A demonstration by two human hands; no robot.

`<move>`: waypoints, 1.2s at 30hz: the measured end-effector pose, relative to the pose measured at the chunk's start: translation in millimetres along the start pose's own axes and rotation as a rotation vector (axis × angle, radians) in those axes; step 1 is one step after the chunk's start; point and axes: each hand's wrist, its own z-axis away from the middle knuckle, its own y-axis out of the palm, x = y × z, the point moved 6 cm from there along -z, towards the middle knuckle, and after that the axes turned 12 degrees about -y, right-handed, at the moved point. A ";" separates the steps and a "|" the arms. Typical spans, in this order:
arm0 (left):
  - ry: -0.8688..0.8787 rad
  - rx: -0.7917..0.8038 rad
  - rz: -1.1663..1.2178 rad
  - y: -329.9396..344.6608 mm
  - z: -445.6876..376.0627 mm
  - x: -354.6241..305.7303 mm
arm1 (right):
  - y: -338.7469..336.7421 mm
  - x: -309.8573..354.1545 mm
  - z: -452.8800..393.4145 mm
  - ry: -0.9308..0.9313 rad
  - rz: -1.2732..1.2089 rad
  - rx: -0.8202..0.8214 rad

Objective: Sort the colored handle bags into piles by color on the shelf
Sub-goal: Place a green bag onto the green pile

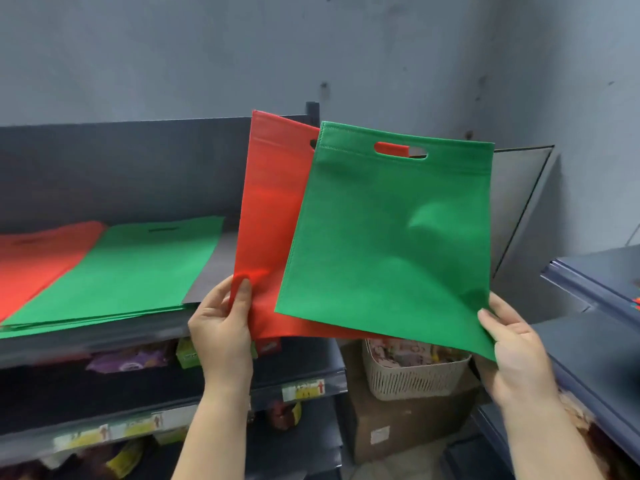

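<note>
We are holding two bags up before the shelf (104,346) — the near bag (391,237) in our right hand (516,351), overlapping the far bag (270,220) in our left hand (221,323). On the shelf, to the left, the left pile (34,265) and the right pile (138,268) are lying side by side (edges touching). Below the bags, a basket (415,375) is sitting on a box (398,431).

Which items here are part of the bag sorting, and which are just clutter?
Part of the job:
green bag in right hand
red bag in left hand
green pile
red pile
shelf

Just lying about:
basket
cardboard box
snack packets
</note>
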 end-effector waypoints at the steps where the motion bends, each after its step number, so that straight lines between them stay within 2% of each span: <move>1: 0.002 -0.016 -0.001 -11.8 -4.8 -5.2 | 14.1 -2.3 1.8 0.001 0.001 0.021; 18: 0.110 -0.288 -0.100 -236.0 -107.6 -113.2 | 273.4 -73.3 88.1 0.091 -0.184 0.328; 29: 0.089 -0.375 -0.263 -366.5 -188.0 -179.1 | 409.2 -126.2 149.5 0.141 -0.183 0.423; 36: 0.075 -0.385 -0.445 -427.0 -252.2 -199.5 | 455.9 -143.4 171.5 0.178 -0.167 0.413</move>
